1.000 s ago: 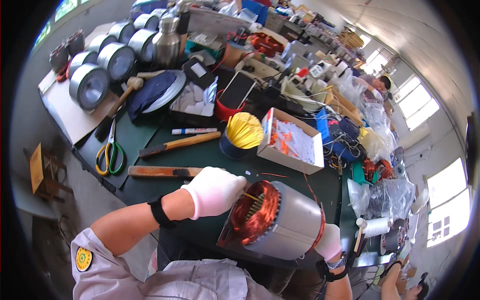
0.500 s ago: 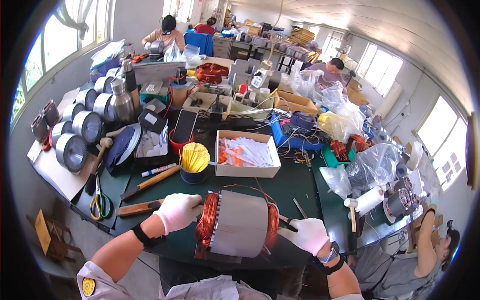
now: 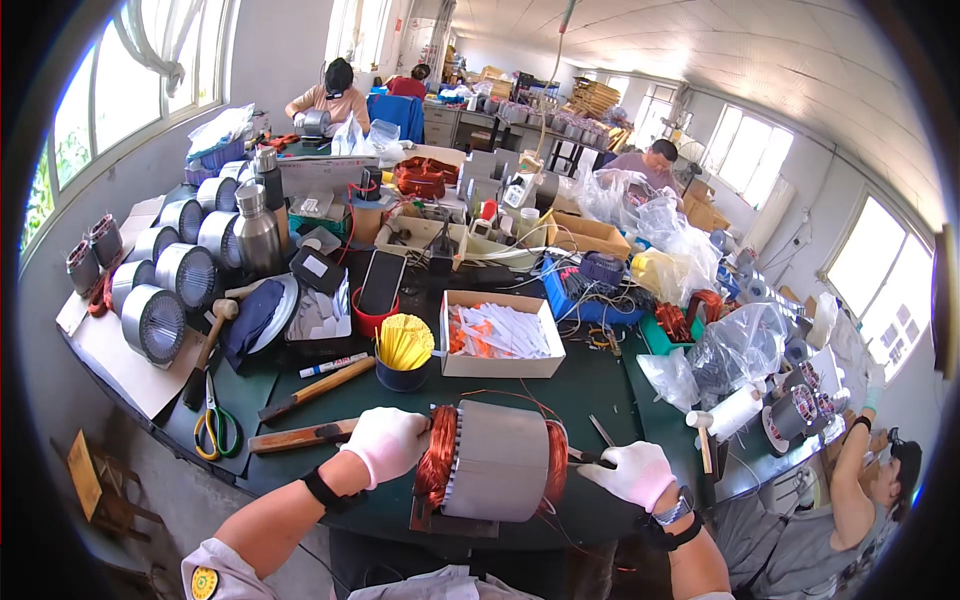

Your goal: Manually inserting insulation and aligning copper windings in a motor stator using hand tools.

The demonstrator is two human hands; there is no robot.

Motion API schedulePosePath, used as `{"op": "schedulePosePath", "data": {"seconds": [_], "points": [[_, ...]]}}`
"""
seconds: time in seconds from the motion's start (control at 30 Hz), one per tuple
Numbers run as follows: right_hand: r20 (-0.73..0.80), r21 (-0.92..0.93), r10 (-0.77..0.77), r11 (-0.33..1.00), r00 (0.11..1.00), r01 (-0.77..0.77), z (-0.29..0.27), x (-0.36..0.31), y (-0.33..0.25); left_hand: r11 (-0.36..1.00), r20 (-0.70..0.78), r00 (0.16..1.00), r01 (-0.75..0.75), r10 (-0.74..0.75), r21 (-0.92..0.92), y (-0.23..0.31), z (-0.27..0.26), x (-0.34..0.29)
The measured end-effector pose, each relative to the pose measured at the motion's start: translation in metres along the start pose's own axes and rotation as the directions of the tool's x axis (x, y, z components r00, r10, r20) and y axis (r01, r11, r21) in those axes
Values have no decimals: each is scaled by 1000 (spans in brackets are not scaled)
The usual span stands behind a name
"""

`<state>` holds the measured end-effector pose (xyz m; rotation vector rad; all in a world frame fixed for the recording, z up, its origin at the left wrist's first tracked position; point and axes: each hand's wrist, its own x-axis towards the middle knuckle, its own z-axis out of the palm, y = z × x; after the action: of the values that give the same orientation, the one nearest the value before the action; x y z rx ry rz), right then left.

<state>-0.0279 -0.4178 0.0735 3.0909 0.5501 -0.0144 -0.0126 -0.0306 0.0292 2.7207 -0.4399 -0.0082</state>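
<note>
A grey cylindrical motor stator [image 3: 505,460] with red-brown copper windings bulging from both ends lies on its side at the table's front edge, on a flat metal plate [image 3: 440,522]. My left hand [image 3: 388,443], in a white glove, is closed against the left copper winding [image 3: 436,462]; its fingertips are partly hidden. At the other end my right hand [image 3: 636,473], also gloved, grips a thin dark tool [image 3: 584,459] whose tip reaches toward the right winding [image 3: 557,466]. The tool's kind is unclear. Loose copper wires stick out around that end. A pointed silver blade [image 3: 601,431] lies just behind.
Behind the stator stand a carton of white and orange strips [image 3: 500,365] and a cup of yellow sticks [image 3: 403,378]. Scissors [image 3: 211,425], a mallet [image 3: 208,345] and wooden-handled tools [image 3: 318,390] lie left. Right are a white-headed hammer [image 3: 702,428] and a co-worker [image 3: 835,500].
The whole scene sits lower and slightly right in the picture. My left hand looks more tightly curled at the left winding; my right hand keeps the dark tool at the other end.
</note>
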Motion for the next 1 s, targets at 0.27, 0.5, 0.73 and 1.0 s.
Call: {"op": "schedulePosePath", "data": {"seconds": [0.27,0.5,0.73,1.0], "points": [[83,27,-37,999,996,35,-1,11,-18,996,11,996,89,-89,0,-34,-2,-11],[155,93,-19,996,988,4,2,0,7,993,45,996,67,-72,101,-27,1,-4],[197,105,-49,994,979,29,-6,6,4,992,64,996,51,-58,113,-50,28,-6],[259,132,-14,991,966,-21,0,1,26,996,51,996,72,-75,62,-32,20,-6]]}}
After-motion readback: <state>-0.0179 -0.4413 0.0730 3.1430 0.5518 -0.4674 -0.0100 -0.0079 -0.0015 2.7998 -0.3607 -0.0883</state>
